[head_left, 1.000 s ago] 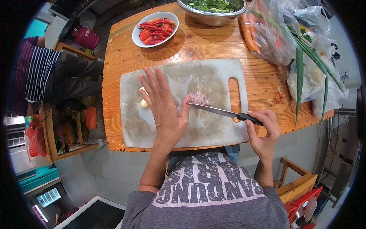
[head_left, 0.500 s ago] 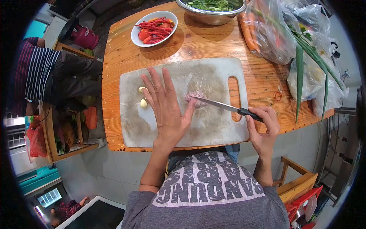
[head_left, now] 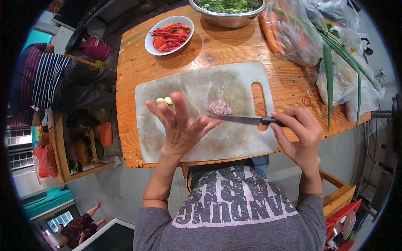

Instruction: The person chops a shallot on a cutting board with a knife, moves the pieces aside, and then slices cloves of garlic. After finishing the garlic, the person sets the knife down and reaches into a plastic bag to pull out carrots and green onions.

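My right hand is closed around the black handle of a kitchen knife, whose blade points left over the white cutting board. My left hand is raised over the board, fingers spread and a little bent, with its thumb at the blade's tip. Just beyond the blade sits a small heap of finely chopped shallot. Two peeled garlic cloves lie on the board past my left fingertips.
Beyond the board stand a white bowl of red chillies and tomatoes and a metal bowl of cut greens. Plastic bags with carrots and spring onions fill the table's right. A person in a striped shirt stands at left.
The knife has swung nearer to me, below the chopped shallot, and my right hand has shifted right. My left hand has drawn back and tilted, its fingers more bent, thumb still at the blade.
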Tool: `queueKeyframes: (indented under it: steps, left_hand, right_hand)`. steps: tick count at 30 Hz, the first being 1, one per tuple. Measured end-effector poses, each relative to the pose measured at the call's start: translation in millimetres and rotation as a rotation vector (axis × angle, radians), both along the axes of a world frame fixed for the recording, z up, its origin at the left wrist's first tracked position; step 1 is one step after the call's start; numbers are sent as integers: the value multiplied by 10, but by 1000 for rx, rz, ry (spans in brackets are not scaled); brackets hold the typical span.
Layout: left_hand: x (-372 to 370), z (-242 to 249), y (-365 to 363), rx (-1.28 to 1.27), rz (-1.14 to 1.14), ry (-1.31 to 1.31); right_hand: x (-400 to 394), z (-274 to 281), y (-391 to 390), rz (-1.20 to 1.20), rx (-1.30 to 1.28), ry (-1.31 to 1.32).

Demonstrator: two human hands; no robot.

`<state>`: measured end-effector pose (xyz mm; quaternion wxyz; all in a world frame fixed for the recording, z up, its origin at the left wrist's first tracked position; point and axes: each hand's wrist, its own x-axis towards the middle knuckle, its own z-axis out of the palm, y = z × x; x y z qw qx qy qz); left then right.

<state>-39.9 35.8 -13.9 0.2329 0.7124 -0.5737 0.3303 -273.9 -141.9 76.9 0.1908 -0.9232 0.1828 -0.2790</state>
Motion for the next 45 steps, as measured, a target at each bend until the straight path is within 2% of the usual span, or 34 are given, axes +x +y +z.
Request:
queueKeyframes:
  steps: [2,8,12,20,26,36,39,43,45]
  left_hand:
    - [42,18,8,-7,-3,-22]
    - [69,44,25,0,31,47]
    - [85,64,21,-47,53,135]
    - [40,52,17,-55,89,114]
    - [-4,38,68,-29,133,130]
    - [-80,119,19,4,101,207]
    - [-206,267,77,98,-119,827]
    - [-412,500,145,-133,-406,1734]
    - [-459,505,203,-150,-508,1919]
  right_hand:
    - [12,20,-65,-22,-70,21]
    - [49,-37,-42,4,21,-22]
    - [9,-105,-58,-67,94,-63]
    - [-51,-167,-67,-126,164,-83]
    - [-67,-210,54,-125,328,-73]
    - [-97,-310,65,-195,363,-65]
    - [-101,-304,29,-219,408,-113]
    - [-63,-300,16,-219,416,-212]
    - [-23,-325,57,-212,436,-244]
